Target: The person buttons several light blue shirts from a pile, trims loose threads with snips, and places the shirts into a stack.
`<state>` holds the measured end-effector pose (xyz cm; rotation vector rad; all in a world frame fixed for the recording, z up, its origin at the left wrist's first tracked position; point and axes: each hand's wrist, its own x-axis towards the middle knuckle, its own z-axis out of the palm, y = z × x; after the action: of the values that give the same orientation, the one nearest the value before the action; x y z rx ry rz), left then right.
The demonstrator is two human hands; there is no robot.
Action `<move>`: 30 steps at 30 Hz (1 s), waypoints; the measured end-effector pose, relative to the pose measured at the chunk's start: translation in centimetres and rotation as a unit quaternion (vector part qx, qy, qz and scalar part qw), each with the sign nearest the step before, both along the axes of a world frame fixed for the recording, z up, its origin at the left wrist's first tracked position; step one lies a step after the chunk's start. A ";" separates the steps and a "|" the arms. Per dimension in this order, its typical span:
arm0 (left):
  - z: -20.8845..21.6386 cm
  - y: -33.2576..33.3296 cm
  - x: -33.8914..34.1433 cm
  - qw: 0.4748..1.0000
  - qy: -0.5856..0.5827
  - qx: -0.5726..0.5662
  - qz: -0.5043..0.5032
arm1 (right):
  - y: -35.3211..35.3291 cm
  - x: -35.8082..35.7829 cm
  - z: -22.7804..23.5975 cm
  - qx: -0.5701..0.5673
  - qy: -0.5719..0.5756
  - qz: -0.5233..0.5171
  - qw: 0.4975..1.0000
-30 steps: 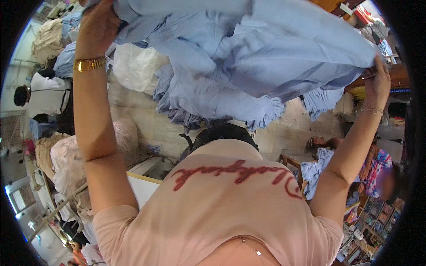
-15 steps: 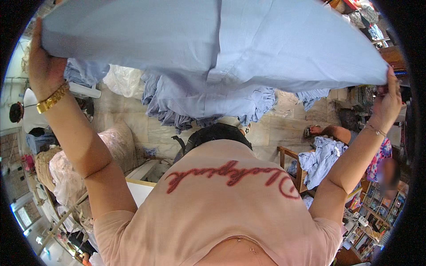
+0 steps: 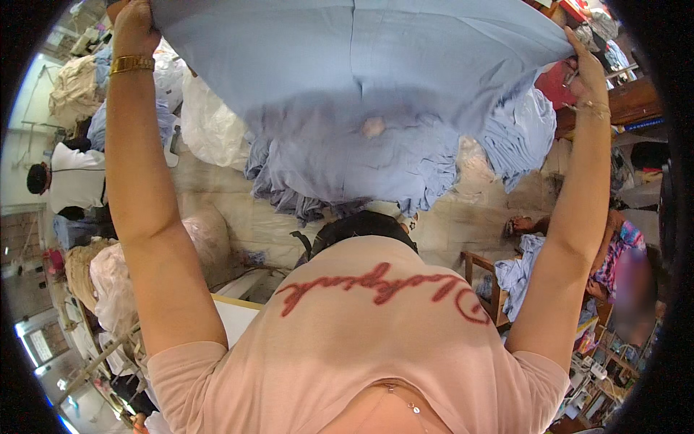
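Stretched wide between both raised arms is a light blue cloth [image 3: 347, 50] with a seam or crease running down its middle. My left hand [image 3: 136, 27], below which a gold watch sits on the wrist, grips the cloth's upper left edge at the top of the view. At the right corner, my right hand [image 3: 589, 71] is closed on the cloth, fingers pinching its edge. The cloth's lower part hangs over a heap of crumpled light blue garments [image 3: 340, 170] in front of me, and its upper edge is cut off by the view.
Clear plastic bags [image 3: 210, 123] lie beside the heap on a pale tiled floor [image 3: 224, 192]. Right, a wooden stand [image 3: 491, 278] holds blue cloth near a seated person in a colourful top [image 3: 625, 242]. Left, another person in white [image 3: 76, 173] works near wrapped bundles [image 3: 112, 282].
Both hands have drawn inward and forward, the left one rightward and the right one leftward, carrying the cloth with them. More of the blue heap and plastic bags now shows.
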<state>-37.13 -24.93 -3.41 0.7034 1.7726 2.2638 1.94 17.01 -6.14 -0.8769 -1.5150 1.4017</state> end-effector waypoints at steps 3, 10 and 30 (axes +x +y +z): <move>0.7 -4.7 0.8 0.819 0.479 -0.287 0.135 | -1.4 1.4 0.4 -0.057 -0.019 0.080 0.995; -14.5 -8.7 10.6 0.949 0.097 -0.251 0.165 | -9.5 5.9 -14.3 -0.082 -0.148 0.008 0.986; -34.2 -15.4 16.4 0.826 0.015 -0.548 0.133 | -17.5 12.4 -38.1 -0.170 -0.305 -0.003 0.937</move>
<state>-20.73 -40.35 -37.57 0.2313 2.7954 0.9210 14.35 -0.44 -44.21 -1.6464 -1.7280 1.4901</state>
